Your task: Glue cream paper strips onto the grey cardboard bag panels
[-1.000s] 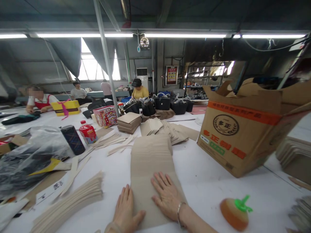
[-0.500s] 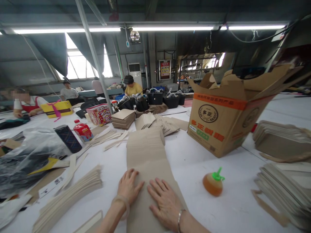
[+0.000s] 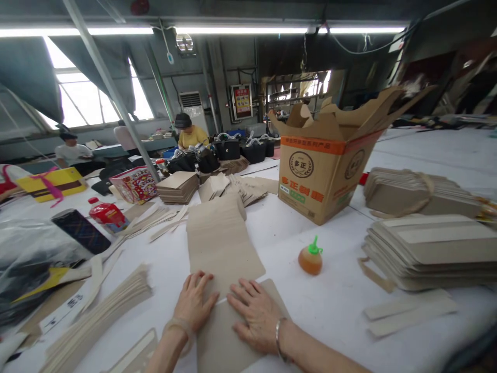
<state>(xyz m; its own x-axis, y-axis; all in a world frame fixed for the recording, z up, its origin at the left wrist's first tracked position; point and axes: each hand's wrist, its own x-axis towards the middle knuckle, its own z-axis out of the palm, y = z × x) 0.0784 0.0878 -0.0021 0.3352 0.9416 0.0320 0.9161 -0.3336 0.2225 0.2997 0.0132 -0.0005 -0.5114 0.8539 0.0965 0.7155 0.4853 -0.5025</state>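
Observation:
Both palms face down on a grey-beige board (image 3: 229,339) with rounded corners. My left hand (image 3: 196,300) lies on its left edge, fingers spread, a pale bangle on the wrist. Across from it, my right hand (image 3: 256,313) rests flat on the board, its fingers stretched out; a silver bracelet circles that wrist. Just beyond the fingertips begins a fanned row of similar boards (image 3: 223,243), overlapping as it runs away from me. A thin white gap separates the near board from the row.
A squeeze bottle (image 3: 310,259) with a green nozzle stands right of the boards. Behind it is an open cardboard box (image 3: 314,176). Board stacks (image 3: 423,254) lie at the right, strips (image 3: 101,316) at the left. A red bottle (image 3: 107,213) and several people are farther back.
The view has swung right. The near board now lies apart from the fanned row, with a gap at its far edge. Both hands stay flat on it.

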